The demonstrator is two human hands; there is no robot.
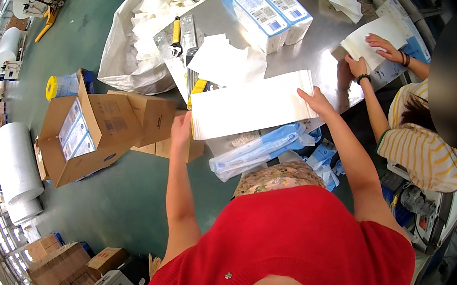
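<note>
A long, flat stack of white sheets [253, 106] stretches between my two hands above the near edge of the metal table [315, 50]. My left hand [181, 127] grips its left end, and my right hand [317, 102] is closed on the right end, thumb on top. Just beyond the stack lies a loose, uneven white sheet [228, 62]. An adjustable wrench [177, 39] with a yellow handle rests left of that sheet. Blue-and-clear plastic bags [262, 150] lie below the stack, close to my body.
Two blue-and-white cartons [264, 12] stand at the table's far side. A big white sack [115, 50] of white scraps is at far left, with an open cardboard box [105, 126] nearer. At right, a co-worker in a striped shirt [419, 159] handles white sheets [376, 41].
</note>
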